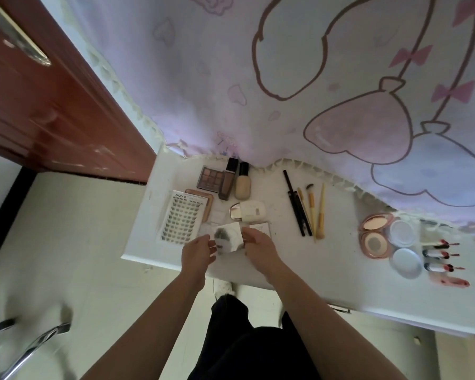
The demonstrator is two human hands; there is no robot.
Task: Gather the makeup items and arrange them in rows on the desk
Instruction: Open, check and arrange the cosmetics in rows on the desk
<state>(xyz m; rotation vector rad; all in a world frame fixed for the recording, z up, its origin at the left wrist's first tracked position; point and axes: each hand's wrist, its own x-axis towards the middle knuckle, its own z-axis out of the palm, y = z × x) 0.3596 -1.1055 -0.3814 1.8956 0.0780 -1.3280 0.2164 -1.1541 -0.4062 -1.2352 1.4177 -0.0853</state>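
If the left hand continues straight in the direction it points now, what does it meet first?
The left hand grips the small box, so that comes first. Beyond it, probably the white bottle with the gold cap, lying on its side; depth is unclear.

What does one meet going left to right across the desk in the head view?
Lash sheet → small white box, held between left hand and right hand → black pencil → yellow-handled brushes → rose-gold compact → round white jars → lip tubes.
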